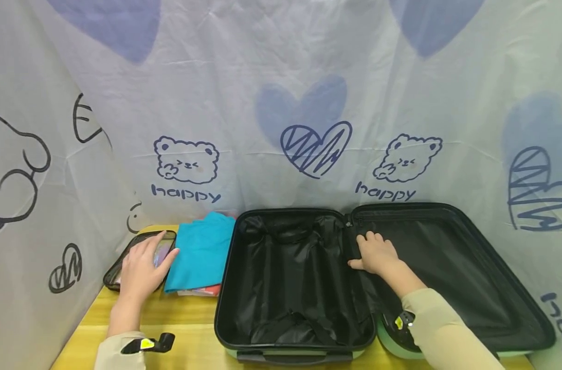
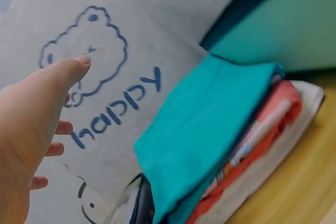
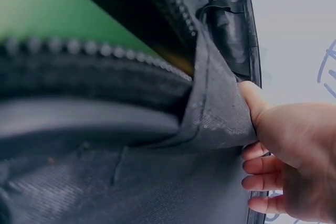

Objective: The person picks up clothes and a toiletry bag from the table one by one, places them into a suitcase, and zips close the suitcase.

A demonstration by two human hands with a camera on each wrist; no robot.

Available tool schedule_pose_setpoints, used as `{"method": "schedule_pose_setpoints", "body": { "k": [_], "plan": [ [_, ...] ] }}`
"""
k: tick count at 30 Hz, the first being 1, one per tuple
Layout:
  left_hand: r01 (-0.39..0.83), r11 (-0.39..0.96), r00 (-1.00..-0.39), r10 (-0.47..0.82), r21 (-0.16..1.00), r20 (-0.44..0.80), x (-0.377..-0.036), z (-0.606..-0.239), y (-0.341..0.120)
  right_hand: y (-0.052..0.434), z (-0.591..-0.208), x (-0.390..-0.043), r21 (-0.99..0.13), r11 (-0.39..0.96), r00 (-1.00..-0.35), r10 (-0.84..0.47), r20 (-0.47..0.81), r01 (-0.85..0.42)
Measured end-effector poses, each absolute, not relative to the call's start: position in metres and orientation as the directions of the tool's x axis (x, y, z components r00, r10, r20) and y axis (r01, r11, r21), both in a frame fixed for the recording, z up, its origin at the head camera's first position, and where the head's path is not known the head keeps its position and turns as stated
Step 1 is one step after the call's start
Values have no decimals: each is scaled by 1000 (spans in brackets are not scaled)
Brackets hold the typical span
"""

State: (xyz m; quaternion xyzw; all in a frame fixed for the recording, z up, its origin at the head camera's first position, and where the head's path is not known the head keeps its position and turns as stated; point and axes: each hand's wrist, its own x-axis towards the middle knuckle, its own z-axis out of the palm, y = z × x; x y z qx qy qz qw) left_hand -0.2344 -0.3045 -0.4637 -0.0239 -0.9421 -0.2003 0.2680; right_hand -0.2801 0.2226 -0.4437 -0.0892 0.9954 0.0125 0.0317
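From the head camera, an open suitcase lies on the yellow surface, reaching its right edge. The left hand rests flat, fingers relaxed, on a clear pouch at the surface's far left corner, just beside a stack of folded clothes.

In the left wrist view, the left hand's fingers are loosely spread beside the stack.

In the right wrist view, the right hand pinches the suitcase's dark lining flap between thumb and fingers.
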Motion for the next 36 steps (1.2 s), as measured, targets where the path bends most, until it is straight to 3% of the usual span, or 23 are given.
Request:
{"method": "schedule_pose_setpoints", "body": {
  "k": [11, 19, 36],
  "plan": [
    [143, 970, -908, 50, 196, 416, -265, -474, -307, 221, -444, -284, 18, 982, -980, -186, -78, -188],
    [109, 982, -928, 46, 152, 370, -289, -492, -306, 221, -445, -286, 28, 982, -978, -185, -91, -189],
    [-33, 979, -963, -86, 203, 257, -315, -527, -303, 219, -442, -283, 33, 984, -981, -171, -87, -174]
  ]
}}
